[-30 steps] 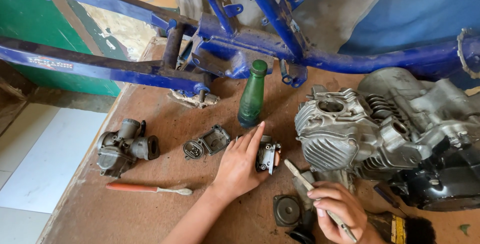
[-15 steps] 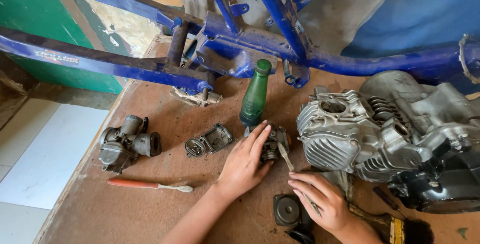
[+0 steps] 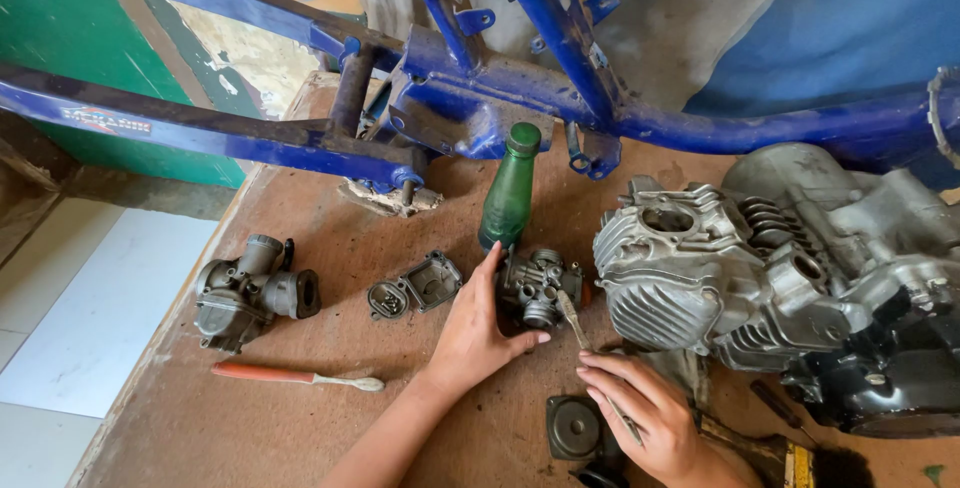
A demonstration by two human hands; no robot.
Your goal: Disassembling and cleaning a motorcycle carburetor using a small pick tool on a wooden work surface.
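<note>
Left hand cupped against small carburetor body at mid-tabletop, steadying it below green glass bottle. Right hand closed on slim screwdriver, tip at carburetor. Farther left: second carburetor, orange-handled toothbrush. Far right: engine block.

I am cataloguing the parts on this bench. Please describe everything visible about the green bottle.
The green bottle is slim, of dark translucent green glass as it looks, with a green cap on a narrowing neck. It stands upright on the brown bench, just in front of the blue frame, behind the small carburetor. No hand touches it; whether anything is inside cannot be told.
</note>
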